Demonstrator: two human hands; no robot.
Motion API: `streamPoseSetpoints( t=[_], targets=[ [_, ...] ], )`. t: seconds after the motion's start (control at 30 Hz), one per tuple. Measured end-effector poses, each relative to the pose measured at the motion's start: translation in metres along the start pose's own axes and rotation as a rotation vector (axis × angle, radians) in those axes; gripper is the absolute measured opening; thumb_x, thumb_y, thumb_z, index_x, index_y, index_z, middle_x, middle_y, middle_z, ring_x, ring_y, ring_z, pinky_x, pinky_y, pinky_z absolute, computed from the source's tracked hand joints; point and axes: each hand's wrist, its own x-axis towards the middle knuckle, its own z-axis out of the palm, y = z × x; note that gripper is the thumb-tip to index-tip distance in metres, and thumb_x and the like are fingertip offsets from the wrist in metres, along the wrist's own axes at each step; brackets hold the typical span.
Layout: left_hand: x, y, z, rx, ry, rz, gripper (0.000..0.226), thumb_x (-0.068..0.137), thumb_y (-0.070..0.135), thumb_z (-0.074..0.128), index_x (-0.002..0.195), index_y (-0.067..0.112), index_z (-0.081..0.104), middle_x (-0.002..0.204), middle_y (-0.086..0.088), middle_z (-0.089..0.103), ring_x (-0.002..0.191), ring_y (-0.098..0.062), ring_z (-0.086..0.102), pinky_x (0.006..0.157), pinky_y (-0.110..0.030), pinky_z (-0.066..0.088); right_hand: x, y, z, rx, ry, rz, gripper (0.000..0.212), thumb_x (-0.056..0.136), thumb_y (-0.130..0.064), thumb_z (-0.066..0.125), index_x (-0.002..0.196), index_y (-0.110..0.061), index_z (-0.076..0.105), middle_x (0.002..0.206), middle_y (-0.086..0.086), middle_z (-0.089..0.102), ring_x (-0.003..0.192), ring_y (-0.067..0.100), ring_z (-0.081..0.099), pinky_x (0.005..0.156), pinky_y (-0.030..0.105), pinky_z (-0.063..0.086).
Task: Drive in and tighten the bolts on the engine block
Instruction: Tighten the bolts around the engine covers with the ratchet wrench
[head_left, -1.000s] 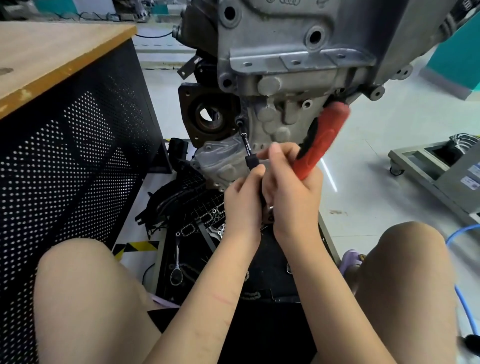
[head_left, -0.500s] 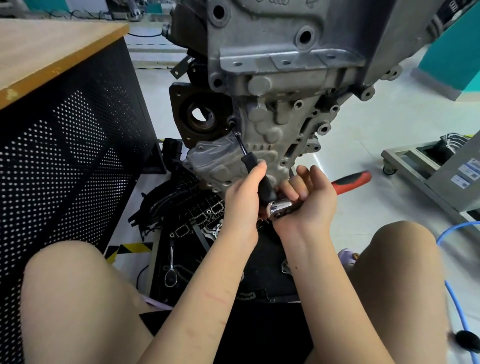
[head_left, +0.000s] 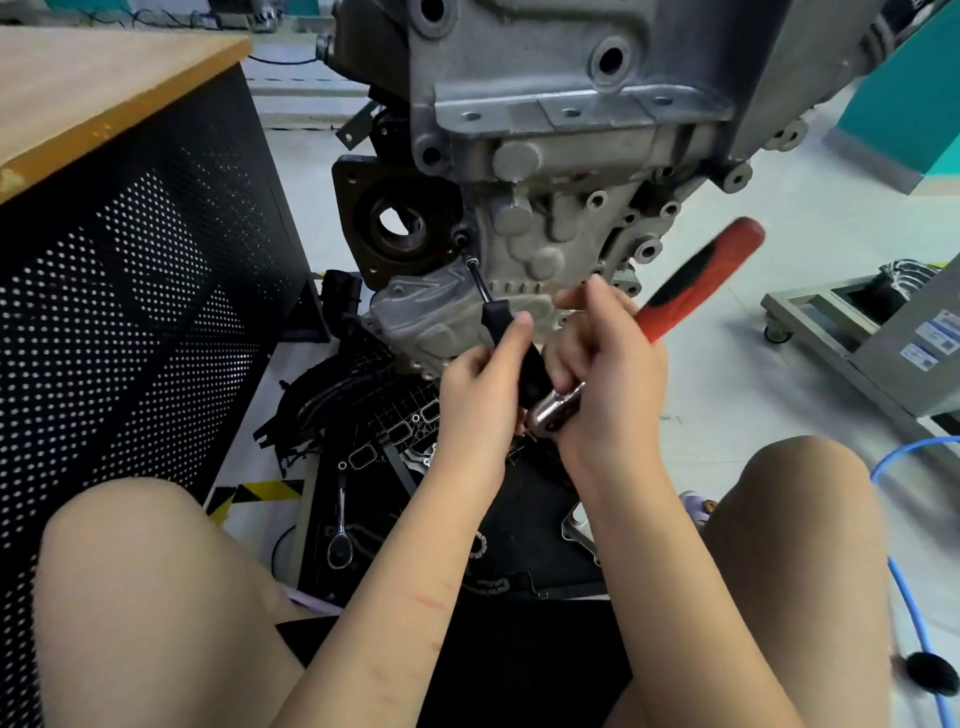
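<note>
The grey engine block (head_left: 561, 171) hangs in front of me. A bolt (head_left: 461, 238) sits in its left edge beside a dark round flange. A black extension bar (head_left: 488, 306) runs from that bolt down to the chrome ratchet head (head_left: 553, 410). My left hand (head_left: 483, 400) grips the black bar, thumb stretched along it. My right hand (head_left: 608, 374) holds the ratchet by its head and neck, and the red and black handle (head_left: 701, 275) sticks up to the right, blurred.
A black perforated cabinet (head_left: 130, 312) with a wooden top stands close on the left. Below the engine lies a black tray (head_left: 519, 519) with parts, a chain and a spare ratchet wrench (head_left: 340, 540). A metal trolley (head_left: 857, 332) and a blue hose (head_left: 914, 597) are on the right. My knees flank the tray.
The red handle swung down to the right half a second ago and has swung back up again. My left hand stayed on the extension bar throughout.
</note>
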Motion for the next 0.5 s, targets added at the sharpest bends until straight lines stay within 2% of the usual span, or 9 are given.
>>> streamPoseSetpoints(
  t=[0.07, 0.13, 0.2, 0.23, 0.3, 0.4, 0.5],
  targets=[
    [0.001, 0.002, 0.0, -0.044, -0.047, -0.073, 0.028, 0.086, 0.04, 0.057, 0.071, 0.017, 0.062, 0.062, 0.004, 0.061, 0.057, -0.009, 0.058, 0.05, -0.017, 0.044, 0.002, 0.0, -0.003, 0.242, 0.077, 0.152, 0.033, 0.096, -0.016, 0.041, 0.064, -0.01, 0.048, 0.035, -0.008, 0.025, 0.032, 0.007, 0.022, 0.041, 0.02, 0.02],
    [0.002, 0.003, 0.001, -0.119, -0.074, -0.122, 0.026, 0.088, 0.039, 0.054, 0.076, 0.018, 0.063, 0.066, 0.004, 0.066, 0.064, -0.01, 0.062, 0.06, -0.02, 0.048, 0.004, 0.0, -0.006, 0.533, 0.183, 0.286, 0.034, 0.096, -0.019, 0.04, 0.063, -0.011, 0.044, 0.035, -0.008, 0.023, 0.03, 0.006, 0.022, 0.042, 0.018, 0.025],
    [0.003, 0.003, 0.002, -0.138, -0.074, -0.137, 0.025, 0.088, 0.036, 0.054, 0.078, 0.014, 0.06, 0.069, -0.001, 0.061, 0.069, -0.017, 0.055, 0.062, -0.026, 0.043, 0.005, 0.0, -0.009, 0.748, 0.278, 0.364, 0.034, 0.095, -0.019, 0.039, 0.062, -0.01, 0.043, 0.035, -0.007, 0.024, 0.027, 0.007, 0.023, 0.039, 0.011, 0.032],
    [0.002, 0.002, 0.002, -0.127, -0.064, -0.136, 0.025, 0.088, 0.035, 0.054, 0.076, 0.014, 0.059, 0.068, -0.002, 0.057, 0.069, -0.019, 0.051, 0.061, -0.027, 0.039, 0.005, 0.001, -0.012, 0.776, 0.308, 0.378, 0.034, 0.095, -0.019, 0.039, 0.063, -0.01, 0.042, 0.035, -0.006, 0.024, 0.027, 0.007, 0.024, 0.036, 0.01, 0.033],
    [0.001, -0.001, 0.001, -0.137, -0.037, -0.128, 0.024, 0.088, 0.031, 0.056, 0.071, 0.013, 0.059, 0.067, -0.002, 0.055, 0.067, -0.019, 0.047, 0.059, -0.027, 0.036, 0.004, 0.006, -0.014, 0.734, 0.314, 0.376, 0.033, 0.095, -0.018, 0.039, 0.064, -0.01, 0.042, 0.035, -0.006, 0.024, 0.028, 0.007, 0.023, 0.034, 0.009, 0.029],
    [0.0, -0.002, 0.001, -0.15, -0.005, -0.118, 0.022, 0.088, 0.027, 0.057, 0.072, 0.012, 0.061, 0.067, -0.004, 0.056, 0.063, -0.018, 0.051, 0.056, -0.026, 0.038, 0.004, 0.012, -0.012, 0.535, 0.269, 0.31, 0.03, 0.095, -0.016, 0.039, 0.065, -0.012, 0.042, 0.036, -0.007, 0.024, 0.031, 0.007, 0.023, 0.035, 0.015, 0.024],
    [0.0, -0.001, 0.0, -0.094, 0.036, -0.058, 0.023, 0.087, 0.021, 0.06, 0.067, 0.011, 0.055, 0.055, 0.001, 0.053, 0.046, -0.008, 0.048, 0.041, -0.014, 0.035, 0.002, 0.013, -0.006, 0.178, 0.171, 0.049, 0.026, 0.093, -0.005, 0.043, 0.067, -0.01, 0.045, 0.037, -0.011, 0.033, 0.032, 0.004, 0.026, 0.036, 0.016, 0.025]
  ],
)
